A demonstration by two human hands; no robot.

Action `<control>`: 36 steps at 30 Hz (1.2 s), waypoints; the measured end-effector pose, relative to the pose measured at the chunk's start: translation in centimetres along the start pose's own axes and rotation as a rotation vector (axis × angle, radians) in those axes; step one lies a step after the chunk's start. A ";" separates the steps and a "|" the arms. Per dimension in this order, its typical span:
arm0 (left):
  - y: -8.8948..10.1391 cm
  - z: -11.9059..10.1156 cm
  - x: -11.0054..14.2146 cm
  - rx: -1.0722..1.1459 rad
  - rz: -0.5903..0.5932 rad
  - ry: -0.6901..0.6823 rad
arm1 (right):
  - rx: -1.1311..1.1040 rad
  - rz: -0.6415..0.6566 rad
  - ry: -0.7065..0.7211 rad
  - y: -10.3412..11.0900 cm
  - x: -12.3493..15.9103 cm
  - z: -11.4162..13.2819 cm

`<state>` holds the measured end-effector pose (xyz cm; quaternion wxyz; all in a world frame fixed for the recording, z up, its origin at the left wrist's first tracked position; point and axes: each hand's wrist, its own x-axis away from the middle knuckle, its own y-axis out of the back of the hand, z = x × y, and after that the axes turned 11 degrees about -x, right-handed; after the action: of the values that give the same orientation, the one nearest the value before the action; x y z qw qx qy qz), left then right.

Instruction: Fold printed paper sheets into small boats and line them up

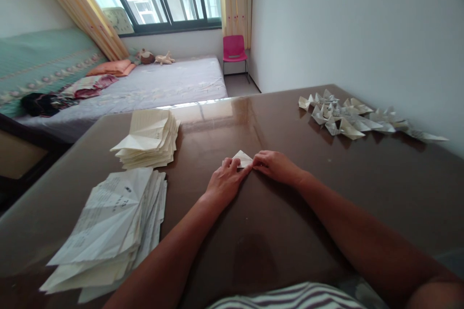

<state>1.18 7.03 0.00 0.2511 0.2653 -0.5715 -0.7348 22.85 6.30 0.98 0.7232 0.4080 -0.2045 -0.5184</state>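
"Folded paper [244,158], one piece. Location?"

"Middle of the tabletop [221,128], partly under the left hand [224,178], fingers apart over it. Right hand [277,166]: fingers bent at its right corner; clamped or not, I cannot tell."

"Other stock?"

"Cream paper stack [145,130] and printed paper stack [108,217], left; pointed paper shapes [350,128], far right."

A brown table [203,154] carries two paper stacks [105,217], a folded sheet [243,159] and paper shapes [351,129].

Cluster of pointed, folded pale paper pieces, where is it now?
In the head view, the cluster lies at upper right on the glossy brown table, beside the white wall, beyond the right hand.
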 end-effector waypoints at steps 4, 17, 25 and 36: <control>0.1 0.0 -0.1 0.006 0.008 0.009 | 0.015 0.037 -0.056 0.1 0.0 -0.4; -0.3 0.2 -0.1 0.012 -0.035 0.009 | 0.039 0.066 -0.173 0.8 -0.1 -0.6; 0.5 -0.5 -0.3 -0.030 0.047 0.038 | 0.026 0.263 -0.301 2.7 -2.3 -0.6; 1.5 -0.2 -3.2 -0.201 0.039 -0.115 | -0.011 -0.018 -0.216 1.2 -1.2 -2.8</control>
<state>3.78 8.72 1.70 0.2575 0.1850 -0.5135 -0.7974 25.08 8.61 0.48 0.6945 0.3477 -0.2748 -0.5668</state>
